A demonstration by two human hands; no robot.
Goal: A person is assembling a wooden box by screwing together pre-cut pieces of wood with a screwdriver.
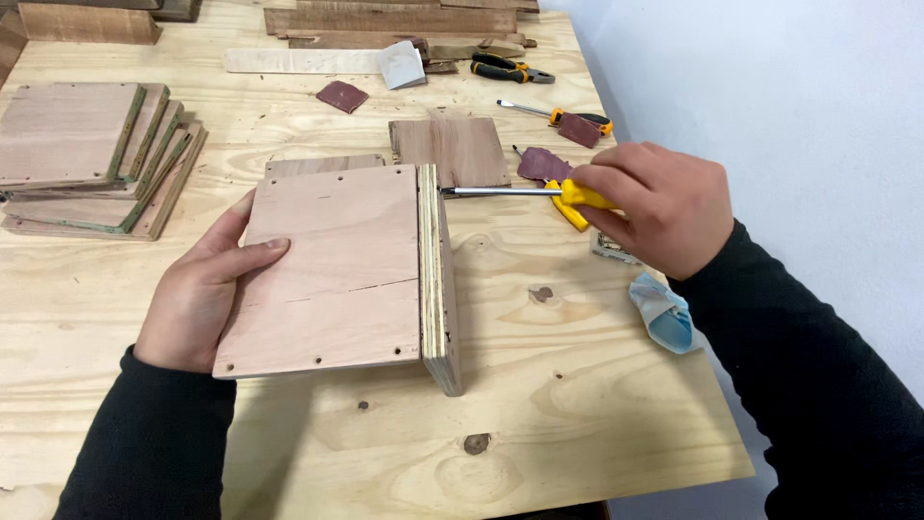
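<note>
Lying level, the screwdriver (525,192) is gripped by the closed right hand (654,207) — long axis left-right, tip at the plywood assembly's (332,270) upright edge board; left hand (207,289) is pressed flat on its near-left side.

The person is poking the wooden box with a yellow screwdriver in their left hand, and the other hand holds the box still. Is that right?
Not quite. The head view shows the yellow screwdriver in the right hand, its tip against the side of the wooden box. It is the left hand that holds the box still.
</note>
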